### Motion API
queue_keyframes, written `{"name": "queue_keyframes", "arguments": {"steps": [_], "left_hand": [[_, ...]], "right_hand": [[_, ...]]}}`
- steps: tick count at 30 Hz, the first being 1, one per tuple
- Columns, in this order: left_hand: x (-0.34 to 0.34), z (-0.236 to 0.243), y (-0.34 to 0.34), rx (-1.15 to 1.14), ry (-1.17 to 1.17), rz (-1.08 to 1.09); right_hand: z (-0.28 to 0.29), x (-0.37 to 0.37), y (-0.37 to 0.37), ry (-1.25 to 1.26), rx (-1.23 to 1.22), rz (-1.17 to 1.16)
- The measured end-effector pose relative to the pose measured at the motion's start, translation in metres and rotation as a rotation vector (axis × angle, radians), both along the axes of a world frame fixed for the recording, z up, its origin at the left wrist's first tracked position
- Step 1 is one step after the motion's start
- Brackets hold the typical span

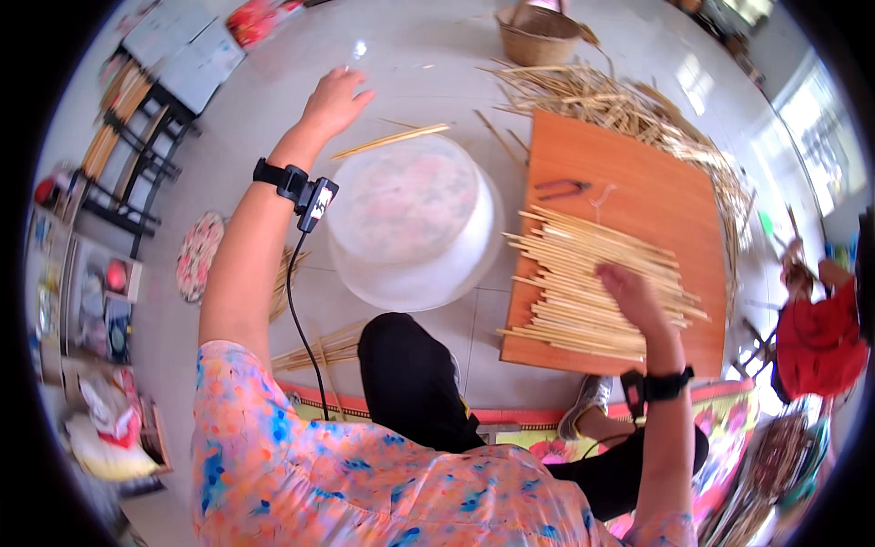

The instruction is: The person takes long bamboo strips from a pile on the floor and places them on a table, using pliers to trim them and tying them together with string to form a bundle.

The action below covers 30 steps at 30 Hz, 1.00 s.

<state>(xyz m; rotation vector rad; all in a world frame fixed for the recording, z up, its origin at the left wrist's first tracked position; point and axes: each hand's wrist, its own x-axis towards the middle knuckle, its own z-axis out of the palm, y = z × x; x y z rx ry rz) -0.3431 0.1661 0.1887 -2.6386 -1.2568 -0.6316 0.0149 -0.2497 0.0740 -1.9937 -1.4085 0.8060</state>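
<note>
My left hand [335, 102] reaches forward over the tiled floor with fingers apart and nothing visible in it. Below and right of it, a few thin straw-coloured stalks [392, 140] rest at the far rim of an upturned whitish translucent tub [406, 205]. My right hand [629, 290] is over a row of pale stalks [583, 310] laid side by side on an orange-brown board [629, 155]; the hand is slightly blurred and its fingers are partly hidden, so their grip cannot be made out. Red-handled pliers [562, 189] lie on the board above the row.
A heap of dry strips [629, 105] runs along the board's far and right edges, with a woven basket [538, 36] beyond. More stalks [328, 346] lie by my left knee. Shelves [68, 283] line the left. Another person in red [820, 342] sits at the right.
</note>
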Motion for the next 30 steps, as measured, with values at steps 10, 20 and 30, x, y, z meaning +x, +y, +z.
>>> {"name": "queue_keyframes", "arguments": {"steps": [10,20,30], "left_hand": [[-0.138,-0.144,0.034,-0.373,-0.005,0.248],[-0.067,-0.169,0.076,-0.363,0.016,0.082],[-0.053,-0.185,0.095,-0.501,0.081,0.049]], "right_hand": [[-0.013,-0.105,-0.049,-0.058,-0.26,0.284],[-0.017,-0.117,-0.022,-0.04,-0.355,0.184],[-0.026,-0.121,-0.008,-0.09,-0.458,0.168]]}}
